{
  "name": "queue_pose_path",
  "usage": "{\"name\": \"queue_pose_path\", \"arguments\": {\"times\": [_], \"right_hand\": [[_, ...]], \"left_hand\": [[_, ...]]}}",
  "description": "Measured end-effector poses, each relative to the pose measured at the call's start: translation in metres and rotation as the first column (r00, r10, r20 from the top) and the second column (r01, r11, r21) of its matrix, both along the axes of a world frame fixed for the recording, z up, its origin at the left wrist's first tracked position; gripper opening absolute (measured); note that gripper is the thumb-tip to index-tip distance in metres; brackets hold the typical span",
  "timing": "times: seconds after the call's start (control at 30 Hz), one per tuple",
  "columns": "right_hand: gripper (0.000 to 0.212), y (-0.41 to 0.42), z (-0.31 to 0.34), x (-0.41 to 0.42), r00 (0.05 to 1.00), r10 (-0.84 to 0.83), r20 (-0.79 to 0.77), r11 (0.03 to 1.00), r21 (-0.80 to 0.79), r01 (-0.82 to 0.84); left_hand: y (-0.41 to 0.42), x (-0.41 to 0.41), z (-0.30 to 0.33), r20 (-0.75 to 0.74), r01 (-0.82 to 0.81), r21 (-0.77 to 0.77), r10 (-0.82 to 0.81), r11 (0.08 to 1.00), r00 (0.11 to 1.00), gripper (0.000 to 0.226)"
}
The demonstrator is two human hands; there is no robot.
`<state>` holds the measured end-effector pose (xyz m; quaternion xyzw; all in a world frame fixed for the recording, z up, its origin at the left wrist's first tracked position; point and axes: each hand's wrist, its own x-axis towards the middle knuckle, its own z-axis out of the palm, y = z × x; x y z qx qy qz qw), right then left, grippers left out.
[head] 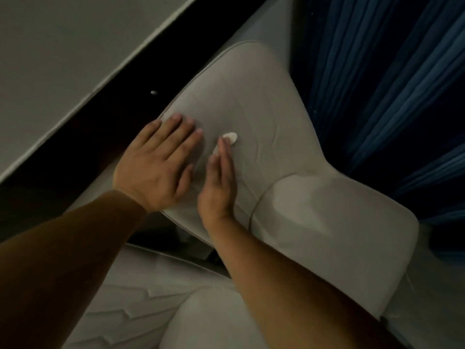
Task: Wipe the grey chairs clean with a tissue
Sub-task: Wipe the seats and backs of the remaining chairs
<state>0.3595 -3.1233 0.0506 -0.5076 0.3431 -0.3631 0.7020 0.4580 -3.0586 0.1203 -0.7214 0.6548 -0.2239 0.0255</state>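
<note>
A grey chair (264, 117) fills the middle of the frame, seen from above and tilted, its backrest running toward the upper centre and its seat cushion spreading toward the lower right. Piping runs along the edge of the backrest, and faint creases cross its fabric.

The left hand (156, 167) lies flat on the left part of the backrest, near its piped edge, fingers straight and slightly spread, palm down. Its grip is wide and holds nothing; it simply presses on the fabric. A brown sleeve (63, 260) covers the left forearm, coming in from the lower left of the frame.

The right hand (219, 182) sits just beside the left one, toward the centre of the frame, turned on its edge with its fingers straight and close together. Under its fingertips a small white tissue (230, 137) is crumpled against the backrest; only its end shows beyond the fingertips, plus a sliver at the side of the fingers. The fingers press the tissue to the chair rather than curling round it. The right forearm is bare and enters from the bottom centre.

In the upper left, a pale slanted surface (63, 59) with a light edge runs diagonally, with a dark band below it. Blue pleated curtains (390, 71) hang in the upper right. At the bottom centre, part of a second grey chair (201, 323) is visible, with a pale patterned floor (130, 298) to its left.
</note>
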Motion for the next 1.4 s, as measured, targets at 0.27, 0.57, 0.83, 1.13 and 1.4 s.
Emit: {"name": "queue_pose_path", "arguments": {"times": [0.27, 0.57, 0.83, 1.13, 1.4], "right_hand": [[0.056, 0.026, -0.087, -0.020, 0.981, -0.023, -0.192, 0.999, 0.032, 0.030], [0.054, -0.011, -0.013, 0.027, 0.992, -0.122, -0.034, 0.895, -0.435, 0.095], [0.085, -0.044, -0.076, 0.015, 0.933, -0.109, -0.344, 0.734, -0.661, -0.158], [0.054, -0.093, 0.011, 0.053, 0.968, -0.251, -0.020, 0.741, -0.647, 0.179], [0.052, -0.106, -0.017, 0.065, 0.930, -0.310, -0.196, 0.658, -0.750, 0.061]], "left_hand": [[0.001, 0.006, -0.002, -0.082, 0.027, -0.073, -0.033, 0.997, 0.996, 0.072], [0.000, 0.002, -0.004, 0.030, -0.014, -0.022, 0.015, 1.000, 0.999, 0.061], [-0.001, 0.004, -0.007, 0.077, -0.046, 0.041, 0.042, 0.998, 0.996, 0.062], [0.000, 0.005, -0.010, 0.101, -0.030, 0.031, 0.026, 0.999, 0.995, 0.060], [-0.002, 0.005, -0.009, 0.094, -0.065, 0.092, 0.056, 0.994, 0.994, 0.057]]}}
